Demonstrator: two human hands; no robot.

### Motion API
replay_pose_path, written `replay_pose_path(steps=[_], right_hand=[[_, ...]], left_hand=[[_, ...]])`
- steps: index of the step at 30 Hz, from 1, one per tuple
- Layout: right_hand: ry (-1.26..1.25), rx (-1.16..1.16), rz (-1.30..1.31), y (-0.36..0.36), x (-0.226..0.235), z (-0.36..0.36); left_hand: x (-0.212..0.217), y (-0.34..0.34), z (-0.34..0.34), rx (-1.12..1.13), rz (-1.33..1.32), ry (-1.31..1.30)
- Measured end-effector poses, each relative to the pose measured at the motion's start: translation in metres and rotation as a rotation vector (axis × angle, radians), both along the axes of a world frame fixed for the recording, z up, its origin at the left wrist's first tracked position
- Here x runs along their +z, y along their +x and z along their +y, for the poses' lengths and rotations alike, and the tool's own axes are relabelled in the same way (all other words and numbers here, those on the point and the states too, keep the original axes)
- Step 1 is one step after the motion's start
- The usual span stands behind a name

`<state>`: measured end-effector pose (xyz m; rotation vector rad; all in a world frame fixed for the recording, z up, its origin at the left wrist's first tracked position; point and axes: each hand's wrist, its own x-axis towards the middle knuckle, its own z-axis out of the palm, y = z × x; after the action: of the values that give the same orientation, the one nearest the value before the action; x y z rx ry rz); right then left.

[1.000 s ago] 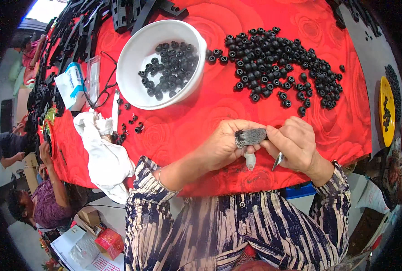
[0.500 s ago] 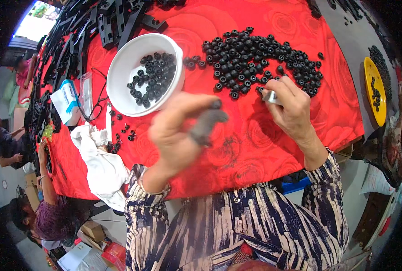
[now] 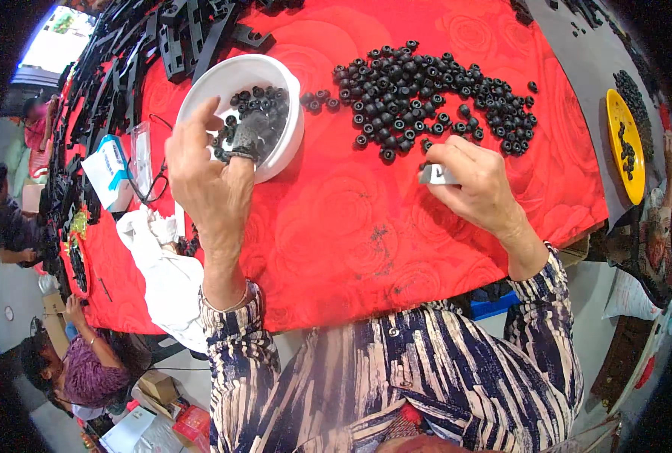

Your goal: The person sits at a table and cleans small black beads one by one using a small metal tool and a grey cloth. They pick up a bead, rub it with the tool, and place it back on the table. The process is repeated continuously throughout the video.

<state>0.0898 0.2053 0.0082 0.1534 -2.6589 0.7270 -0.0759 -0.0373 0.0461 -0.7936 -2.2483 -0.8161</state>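
My left hand hangs over the near side of a white bowl, fingers apart. A dark grey cover wraps one of its digits, and nothing shows between the fingers. Inside the bowl lie small round black plastic parts with holes, partly hidden by the hand. My right hand is closed on a small flat silver tool, its grip end hidden in the fingers. Just beyond that hand spreads a large heap of the same black parts.
A white cloth, a blue-and-white packet and glasses lie left on the red tablecloth. Long black plastic pieces pile up at far left. A yellow plate sits far right. Another person works at left.
My left hand has moved left from the middle of the table to the bowl, and its fingers have parted; the black part at its fingertips no longer shows. My right hand has shifted slightly.
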Motion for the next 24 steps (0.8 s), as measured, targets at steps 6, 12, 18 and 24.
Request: replay_pose_path(steps=[6, 12, 18, 24], right_hand=[[-0.499, 0.231, -0.054, 0.004, 0.018, -0.008], [-0.505, 0.284, 0.014, 0.006, 0.019, -0.015], [-0.221, 0.321, 0.187, 0.004, 0.012, -0.021], [-0.295, 0.395, 0.16, 0.004, 0.007, -0.026]], left_hand=[[-0.002, 0.048, 0.017, -0.66, -0.542, 0.279], [-0.039, 0.072, 0.03, -0.86, -1.924, 0.781], [-0.036, 0.078, 0.036, -0.832, -1.919, 0.562], [-0.038, 0.079, 0.032, -0.832, -1.973, 0.508]])
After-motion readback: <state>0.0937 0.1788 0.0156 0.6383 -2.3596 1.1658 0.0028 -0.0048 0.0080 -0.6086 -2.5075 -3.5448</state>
